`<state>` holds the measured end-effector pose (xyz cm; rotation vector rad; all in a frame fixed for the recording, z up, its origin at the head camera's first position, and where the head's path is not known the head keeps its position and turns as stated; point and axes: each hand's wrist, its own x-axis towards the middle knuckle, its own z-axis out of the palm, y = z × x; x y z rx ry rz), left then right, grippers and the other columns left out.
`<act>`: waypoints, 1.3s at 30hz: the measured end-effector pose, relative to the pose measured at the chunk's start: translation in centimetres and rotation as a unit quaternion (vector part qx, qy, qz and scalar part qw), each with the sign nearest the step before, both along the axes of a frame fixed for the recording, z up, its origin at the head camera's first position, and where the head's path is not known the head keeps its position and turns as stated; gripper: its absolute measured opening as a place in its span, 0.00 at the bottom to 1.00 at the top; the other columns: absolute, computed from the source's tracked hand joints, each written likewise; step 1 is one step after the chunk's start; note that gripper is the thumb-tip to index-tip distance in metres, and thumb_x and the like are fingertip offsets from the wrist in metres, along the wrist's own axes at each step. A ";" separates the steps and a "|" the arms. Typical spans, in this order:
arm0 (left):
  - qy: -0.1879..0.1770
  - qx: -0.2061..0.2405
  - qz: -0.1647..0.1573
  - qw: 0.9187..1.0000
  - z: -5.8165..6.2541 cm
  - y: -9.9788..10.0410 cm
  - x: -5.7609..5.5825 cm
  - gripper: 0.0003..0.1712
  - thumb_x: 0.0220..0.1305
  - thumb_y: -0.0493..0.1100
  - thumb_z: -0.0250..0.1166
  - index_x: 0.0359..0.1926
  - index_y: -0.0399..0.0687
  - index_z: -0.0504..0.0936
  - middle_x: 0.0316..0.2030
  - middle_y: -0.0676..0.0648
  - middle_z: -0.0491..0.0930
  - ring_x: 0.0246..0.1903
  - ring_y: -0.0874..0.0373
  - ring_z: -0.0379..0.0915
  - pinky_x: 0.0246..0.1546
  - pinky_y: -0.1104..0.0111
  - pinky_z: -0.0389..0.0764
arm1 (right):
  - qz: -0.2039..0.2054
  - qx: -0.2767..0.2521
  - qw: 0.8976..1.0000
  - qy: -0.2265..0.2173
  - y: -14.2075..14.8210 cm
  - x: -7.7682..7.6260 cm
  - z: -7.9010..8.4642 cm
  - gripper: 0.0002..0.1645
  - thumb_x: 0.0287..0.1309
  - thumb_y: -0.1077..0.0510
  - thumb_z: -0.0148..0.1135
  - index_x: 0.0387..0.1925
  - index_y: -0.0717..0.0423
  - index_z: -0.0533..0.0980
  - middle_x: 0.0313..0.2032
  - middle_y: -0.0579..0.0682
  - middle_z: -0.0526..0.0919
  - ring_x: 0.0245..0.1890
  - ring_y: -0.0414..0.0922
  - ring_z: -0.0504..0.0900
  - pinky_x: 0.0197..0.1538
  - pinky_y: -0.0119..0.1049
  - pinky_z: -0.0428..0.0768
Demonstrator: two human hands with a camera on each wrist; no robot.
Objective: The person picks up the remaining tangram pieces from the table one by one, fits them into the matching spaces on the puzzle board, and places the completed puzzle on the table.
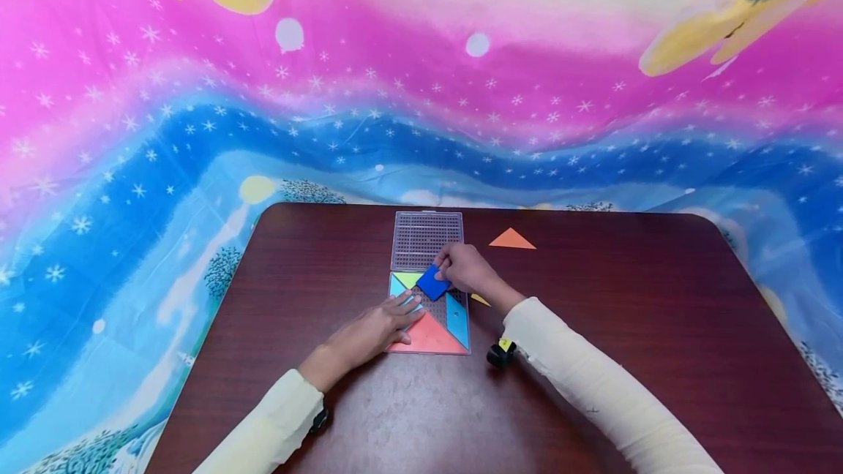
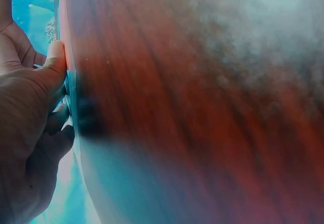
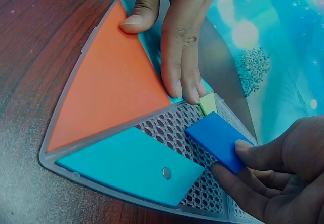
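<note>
My right hand (image 1: 464, 269) pinches a blue square tile (image 1: 432, 284) by its edge between thumb and fingers. The tile is tilted over the perforated base of a clear plastic tangram case (image 3: 169, 125). My left hand (image 1: 378, 329) rests on the case's left side, fingers straight, its thumb on the large orange-red triangle (image 3: 109, 82) and its fingertips on a teal piece (image 3: 152, 44). Part of that teal piece is hidden under the hand. A light-blue parallelogram (image 3: 131, 165) with a round metal dot lies along the right side. A yellow-green triangle (image 1: 407, 279) sits beside the blue tile.
The case's open perforated lid (image 1: 426, 241) lies flat behind its base. To the right, an orange triangle (image 1: 512, 239) lies on the dark wooden table (image 1: 593, 276). A yellow piece (image 1: 480, 300) shows partly behind my right forearm. A patterned cloth (image 1: 421, 115) hangs behind the table.
</note>
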<state>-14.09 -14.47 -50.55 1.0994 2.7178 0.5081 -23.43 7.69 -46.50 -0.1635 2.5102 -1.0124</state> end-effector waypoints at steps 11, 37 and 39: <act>0.008 0.004 -0.008 1.000 -0.2 0.0 -0.1 0.31 0.74 0.50 0.62 0.74 0.48 0.70 0.76 0.44 0.65 0.78 0.47 0.56 0.73 0.54 0.69 | 0.021 0.003 1.000 0.001 -0.2 0.2 -0.3 0.07 0.66 0.63 0.66 0.45 0.61 0.80 0.36 0.54 0.83 0.35 0.45 0.81 0.34 0.33 0.81; 0.006 -0.011 -0.008 1.000 -0.1 0.0 0.1 0.31 0.75 0.49 0.61 0.75 0.49 0.70 0.77 0.44 0.64 0.78 0.47 0.55 0.72 0.53 0.70 | 0.037 0.046 0.997 0.042 -0.9 0.2 -0.6 0.08 0.60 0.62 0.73 0.40 0.59 0.84 0.34 0.52 0.84 0.30 0.43 0.80 0.32 0.31 0.82; 0.009 -0.015 -0.009 1.000 -0.1 0.0 0.0 0.31 0.75 0.50 0.61 0.75 0.49 0.70 0.77 0.44 0.64 0.78 0.47 0.55 0.73 0.54 0.69 | 0.042 0.050 0.996 0.054 -1.0 0.2 -0.5 0.08 0.59 0.62 0.73 0.40 0.60 0.84 0.33 0.52 0.85 0.30 0.43 0.80 0.33 0.31 0.82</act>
